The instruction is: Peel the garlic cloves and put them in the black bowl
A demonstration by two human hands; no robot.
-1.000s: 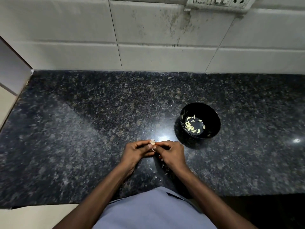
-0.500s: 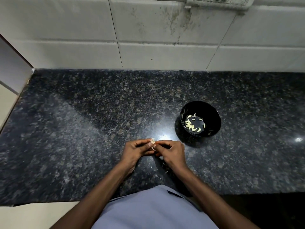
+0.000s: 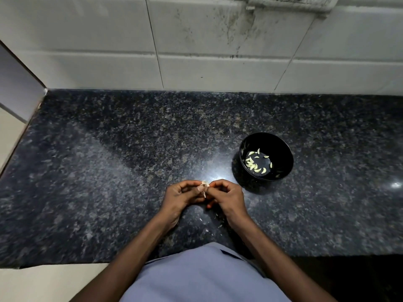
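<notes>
A small garlic clove with pale papery skin is pinched between the fingertips of both hands above the counter. My left hand holds it from the left, my right hand from the right, and a strip of skin hangs down between them. The black bowl stands up and to the right of my hands, a short gap away, with several peeled pale cloves lying in its bottom.
The dark speckled granite counter runs back to a white tiled wall. A few bits of peel lie on the counter under my wrists. The counter's front edge is near my body, and its left edge borders a pale surface.
My hands stay together on the clove in about the same place. A strip of skin now hangs a little lower between the fingertips.
</notes>
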